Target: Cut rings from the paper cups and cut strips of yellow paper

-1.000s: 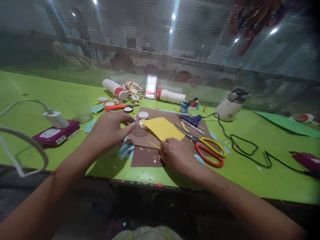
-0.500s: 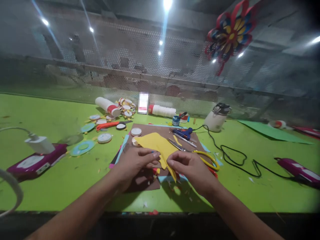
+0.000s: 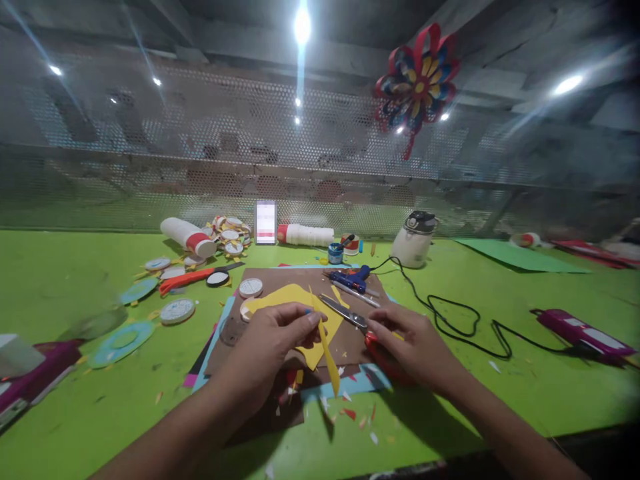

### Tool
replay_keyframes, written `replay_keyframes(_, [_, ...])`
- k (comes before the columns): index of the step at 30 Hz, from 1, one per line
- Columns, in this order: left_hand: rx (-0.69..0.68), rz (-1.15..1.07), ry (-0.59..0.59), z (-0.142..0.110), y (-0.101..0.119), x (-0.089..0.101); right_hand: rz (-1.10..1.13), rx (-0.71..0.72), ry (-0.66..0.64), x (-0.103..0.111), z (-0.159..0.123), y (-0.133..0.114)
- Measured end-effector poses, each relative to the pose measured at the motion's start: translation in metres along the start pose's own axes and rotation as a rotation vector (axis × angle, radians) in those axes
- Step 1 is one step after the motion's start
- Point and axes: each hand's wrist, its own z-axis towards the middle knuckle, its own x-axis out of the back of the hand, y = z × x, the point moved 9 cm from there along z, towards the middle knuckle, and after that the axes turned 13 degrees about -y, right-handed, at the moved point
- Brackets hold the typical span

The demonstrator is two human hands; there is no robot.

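My left hand (image 3: 283,340) pinches a narrow strip of yellow paper (image 3: 327,357) between thumb and fingers, and the strip hangs down in front of them. My right hand (image 3: 407,347) has its fingers curled at the red and yellow handles of the scissors (image 3: 350,315), partly covering them; the blades point to the upper left. Between the hands, a larger piece of yellow paper (image 3: 285,293) lies on brown sheets (image 3: 357,353). White discs (image 3: 251,288) lie at its left edge, one of them partly covered by it.
Behind the scissors lies a blue glue gun (image 3: 350,279), its black cord running right toward a purple power strip (image 3: 583,332). A red-handled cutter (image 3: 187,279) and paper flower discs (image 3: 123,343) lie left. Stacked paper cups (image 3: 307,235), a phone (image 3: 266,223) and a pale bottle (image 3: 414,241) stand behind.
Both hands came together at the yellow strip, then my right hand let go and moved right to the scissors. The strip stays in my left hand. The view has tilted up.
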Motion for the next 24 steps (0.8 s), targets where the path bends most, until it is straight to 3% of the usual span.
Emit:
replay_keyframes(4, [0.089,0.017,-0.02,0.002,0.0,0.001,-0.203,-0.064,-0.019,0.017,0.006,0.044])
replay_keyframes(6, [0.125,-0.009,-0.039,0.004,-0.003,0.002,-0.207,-0.073,-0.046,0.016,0.005,0.049])
replay_keyframes(10, [0.086,-0.009,-0.026,0.009,-0.006,0.007,-0.016,-0.033,-0.101,0.001,0.002,0.013])
replay_keyframes(15, [0.016,-0.036,-0.008,0.007,-0.004,0.01,0.453,0.057,-0.406,-0.049,0.01,-0.042])
replay_keyframes(19, [0.011,-0.144,-0.086,0.003,-0.006,0.007,0.717,0.079,-0.529,-0.072,0.018,-0.054])
replay_keyframes(24, [-0.003,-0.158,-0.093,0.001,-0.003,0.008,0.914,0.109,-0.592,-0.083,0.02,-0.058])
